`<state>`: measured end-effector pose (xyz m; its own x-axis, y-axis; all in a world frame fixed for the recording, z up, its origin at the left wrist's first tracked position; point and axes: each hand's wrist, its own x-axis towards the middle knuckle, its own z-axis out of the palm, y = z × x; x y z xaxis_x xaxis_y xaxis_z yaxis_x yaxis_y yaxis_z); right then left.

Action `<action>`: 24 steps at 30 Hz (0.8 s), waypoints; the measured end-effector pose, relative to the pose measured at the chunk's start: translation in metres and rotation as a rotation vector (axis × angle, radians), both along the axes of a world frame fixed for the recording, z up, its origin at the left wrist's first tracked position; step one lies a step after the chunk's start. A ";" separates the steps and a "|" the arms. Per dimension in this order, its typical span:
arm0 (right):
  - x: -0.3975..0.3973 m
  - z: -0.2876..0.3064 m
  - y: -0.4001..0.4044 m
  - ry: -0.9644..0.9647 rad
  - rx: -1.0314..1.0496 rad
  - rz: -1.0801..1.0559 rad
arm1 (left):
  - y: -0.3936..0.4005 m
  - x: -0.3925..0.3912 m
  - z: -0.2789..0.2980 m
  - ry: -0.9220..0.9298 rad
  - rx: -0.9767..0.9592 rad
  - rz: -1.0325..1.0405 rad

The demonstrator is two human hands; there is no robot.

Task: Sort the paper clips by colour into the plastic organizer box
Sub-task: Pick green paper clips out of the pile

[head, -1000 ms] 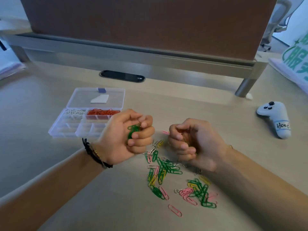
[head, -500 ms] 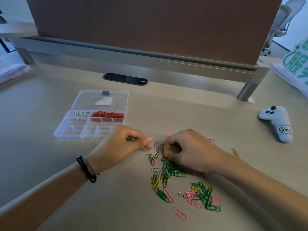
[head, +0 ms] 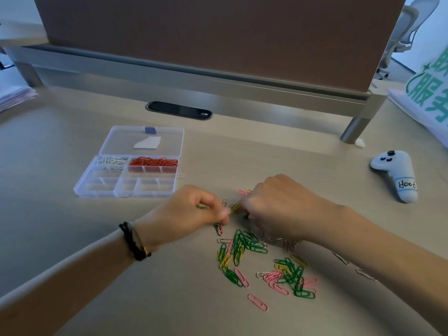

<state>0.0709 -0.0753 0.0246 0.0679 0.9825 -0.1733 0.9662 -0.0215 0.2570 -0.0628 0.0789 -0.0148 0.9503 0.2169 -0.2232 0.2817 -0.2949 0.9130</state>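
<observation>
both hands dropped from chest height onto the clip pile (head: pixel 254 258). our l hand (head: pixel 191 209) grips green clips (head: pixel 201 207), r hand (head: pixel 278 209) curled in pile, grip unclear. organizer box (head: pixel 97 187) green slot unfilled, so still gathering.

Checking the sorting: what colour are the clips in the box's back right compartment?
Red clips, clearest in the head view.

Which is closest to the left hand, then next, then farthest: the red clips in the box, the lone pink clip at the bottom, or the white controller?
1. Red clips, up-left in the box.
2. Lone pink clip, below-right.
3. White controller, far right.
</observation>
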 end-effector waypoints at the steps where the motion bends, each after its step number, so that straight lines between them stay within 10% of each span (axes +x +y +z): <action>1: 0.001 0.000 0.000 -0.021 -0.010 -0.006 | -0.005 0.000 0.000 -0.032 0.168 -0.045; 5: 0.014 -0.008 -0.011 0.261 0.105 -0.160 | -0.021 -0.003 -0.002 -0.031 0.517 -0.105; 12: 0.016 -0.013 -0.031 1.465 0.329 -0.576 | -0.043 0.002 0.005 -0.015 0.897 -0.178; 19: 0.020 -0.028 -0.037 2.144 0.274 -0.776 | -0.035 0.006 0.001 -0.015 0.768 -0.185; 24: 0.022 -0.030 -0.035 2.265 0.276 -0.849 | -0.020 0.002 0.001 -0.069 0.596 -0.104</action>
